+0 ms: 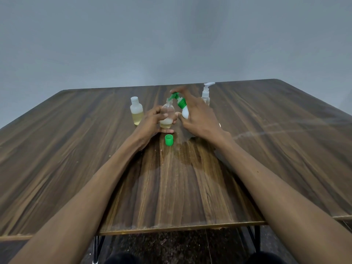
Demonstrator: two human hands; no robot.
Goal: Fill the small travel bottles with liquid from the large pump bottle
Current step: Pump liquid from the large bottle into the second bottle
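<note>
Fingers of the left hand (pixel 152 121) curl round a small clear travel bottle (pixel 167 116), uncapped, upright near the table's (pixel 76 149) far edge; pale liquid sits in its bottom. Right hand (pixel 198 117) grips the white pump bottle (pixel 185 112), tilted, forefinger on the green pump head (pixel 176 97), spout at the small bottle's mouth. Green cap (pixel 169 140) lies just nearer. Capped part-filled bottle (pixel 136 113) stands left; clear pump bottle (pixel 206 93) behind the right hand.

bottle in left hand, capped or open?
Open. The clear small bottle held by the left hand has a bare neck under the green pump nozzle; a green cap lies on the table.
</note>
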